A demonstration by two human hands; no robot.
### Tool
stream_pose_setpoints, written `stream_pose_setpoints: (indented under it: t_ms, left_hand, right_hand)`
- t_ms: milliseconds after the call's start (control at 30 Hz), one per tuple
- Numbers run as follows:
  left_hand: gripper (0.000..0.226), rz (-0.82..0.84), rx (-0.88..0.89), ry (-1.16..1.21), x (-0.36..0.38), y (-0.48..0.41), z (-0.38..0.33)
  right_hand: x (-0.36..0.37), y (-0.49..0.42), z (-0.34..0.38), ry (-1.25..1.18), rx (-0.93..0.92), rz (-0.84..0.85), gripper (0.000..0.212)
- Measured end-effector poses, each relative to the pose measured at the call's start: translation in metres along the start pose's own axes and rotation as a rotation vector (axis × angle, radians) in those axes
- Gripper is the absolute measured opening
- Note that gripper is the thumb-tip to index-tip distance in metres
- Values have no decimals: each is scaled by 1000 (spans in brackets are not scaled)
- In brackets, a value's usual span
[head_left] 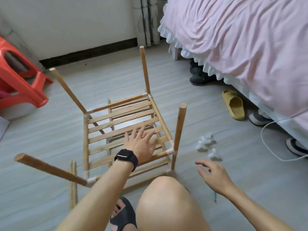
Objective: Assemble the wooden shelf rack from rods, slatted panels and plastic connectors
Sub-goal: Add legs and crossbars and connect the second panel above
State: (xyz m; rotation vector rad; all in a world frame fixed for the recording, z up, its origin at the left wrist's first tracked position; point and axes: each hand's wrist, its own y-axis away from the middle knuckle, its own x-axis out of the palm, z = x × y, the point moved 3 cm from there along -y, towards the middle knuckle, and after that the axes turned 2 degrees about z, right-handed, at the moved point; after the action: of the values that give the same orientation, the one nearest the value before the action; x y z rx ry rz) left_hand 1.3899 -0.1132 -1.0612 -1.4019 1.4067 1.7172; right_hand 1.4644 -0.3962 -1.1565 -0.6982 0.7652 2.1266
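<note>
The half-built rack [120,113] stands on the floor [50,130] beside the bed [250,39]. The left hand [141,145] spreads open over its slats; the right hand [215,174], fingers relaxed, hovers near loose white connectors [205,143].

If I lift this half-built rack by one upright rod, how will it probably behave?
Probably light: the rack is only thin wood. It may wobble, since the four upright rods seem to lean in different directions at their plastic connectors. A rod might also pull out, as no screws show at the joints.
</note>
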Motion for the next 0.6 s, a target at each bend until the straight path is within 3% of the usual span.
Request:
stream_pose_setpoints:
  t_ms: [167,367,500,600]
  left_hand:
    - [60,-85,-27,167,42,-21,-4]
    - [54,-134,-54,194,51,-26,1]
    - [56,-134,-60,215,52,-30,2]
    - [56,-143,-58,242,54,-31,3]
  right_hand:
    - [14,-38,-75,212,244,149,44]
    - [12,-101,-125,317,489,186,65]
    - [11,-132,-140,344,556,220,84]
    - [19,-150,-152,370,540,263,85]
